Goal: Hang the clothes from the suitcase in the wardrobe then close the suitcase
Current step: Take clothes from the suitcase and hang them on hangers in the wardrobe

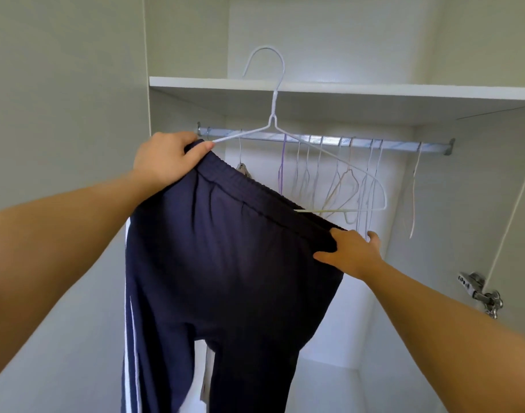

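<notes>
Navy track pants with white side stripes hang in front of the open wardrobe. A white wire hanger is threaded through their waistband, its hook raised above the rail. My left hand grips the waistband's left end together with the hanger's left arm. My right hand grips the waistband's right end, just below the hanger's right corner. The suitcase is out of view.
Several bare hangers hang along the rail, and a beige garment hangs near its left end. A white shelf runs above the rail. The wardrobe door hinge sits at the right.
</notes>
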`<state>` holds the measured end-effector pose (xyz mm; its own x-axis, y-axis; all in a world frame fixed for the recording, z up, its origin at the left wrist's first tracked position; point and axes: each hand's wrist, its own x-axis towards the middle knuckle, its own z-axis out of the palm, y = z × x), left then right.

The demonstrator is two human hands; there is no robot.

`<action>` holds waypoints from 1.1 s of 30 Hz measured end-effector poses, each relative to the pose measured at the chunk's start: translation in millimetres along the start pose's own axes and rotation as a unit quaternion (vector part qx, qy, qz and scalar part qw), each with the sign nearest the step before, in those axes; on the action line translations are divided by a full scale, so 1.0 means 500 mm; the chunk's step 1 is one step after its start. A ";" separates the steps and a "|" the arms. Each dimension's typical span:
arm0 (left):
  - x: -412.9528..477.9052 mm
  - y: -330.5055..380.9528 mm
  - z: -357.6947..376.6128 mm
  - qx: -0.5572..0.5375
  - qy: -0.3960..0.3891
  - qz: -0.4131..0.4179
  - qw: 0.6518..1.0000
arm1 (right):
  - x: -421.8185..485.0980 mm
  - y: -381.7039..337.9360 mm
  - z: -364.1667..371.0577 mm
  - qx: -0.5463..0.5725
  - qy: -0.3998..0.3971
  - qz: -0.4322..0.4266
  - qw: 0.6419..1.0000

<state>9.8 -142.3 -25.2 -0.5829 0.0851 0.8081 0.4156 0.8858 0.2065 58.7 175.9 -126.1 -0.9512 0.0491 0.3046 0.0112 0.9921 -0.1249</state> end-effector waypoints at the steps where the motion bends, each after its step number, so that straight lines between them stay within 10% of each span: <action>1: -0.002 -0.004 -0.003 0.004 -0.002 0.010 1.000 | 0.001 0.007 -0.002 -0.013 0.000 0.002 1.000; 20: -0.061 -0.032 0.035 0.124 -0.116 0.194 0.966 | 0.012 0.046 -0.056 -0.133 0.012 -0.030 0.991; 26: -0.055 0.001 0.060 0.069 -0.137 0.130 0.980 | 0.026 -0.018 -0.094 0.296 -0.049 -0.042 0.953; 33: -0.083 -0.011 0.102 -0.015 -0.155 0.078 0.985 | 0.023 -0.055 -0.098 0.331 -0.171 -0.003 0.928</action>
<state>-4.0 -127.6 -87.9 -0.6940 0.3583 0.6245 0.5343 0.8377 0.1131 62.5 155.1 -73.0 -0.9942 -0.1071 0.0041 -0.0782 0.6984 -0.7114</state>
